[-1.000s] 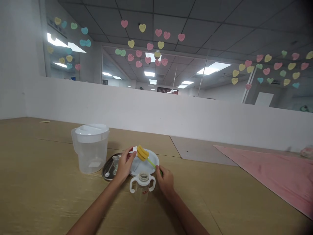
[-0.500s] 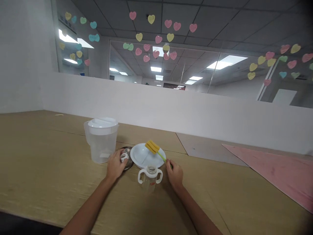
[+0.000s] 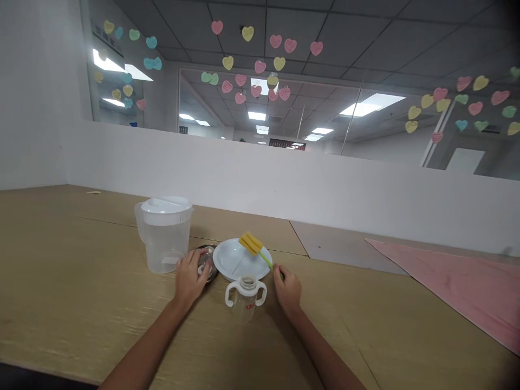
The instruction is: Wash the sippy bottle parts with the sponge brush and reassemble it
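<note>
My left hand [image 3: 189, 279] is curled around a small bottle cap [image 3: 202, 268] with a white ring and a clear part, at a round metal dish [image 3: 212, 275]. The fingers partly hide both. In my right hand [image 3: 287, 287] is the green handle of a sponge brush [image 3: 251, 243]; its yellow head sits over a white bowl [image 3: 227, 262]. Between my hands a clear baby bottle [image 3: 245, 303] with two white side handles stands upright, its mouth uncovered, in front of the bowl.
A translucent lidded pitcher [image 3: 167, 241] stands just left of my left hand. Behind the brown tabletop [image 3: 81, 292] runs a white wall [image 3: 244, 173] below glass with heart-shaped notes. A pink sheet [image 3: 455, 287] lies at the right, beside a grey panel [image 3: 341, 246].
The bottle cap has tipped and moved slightly lower in my left hand, at the metal dish. My right hand keeps the brush over the bowl. The whole view has shifted a little.
</note>
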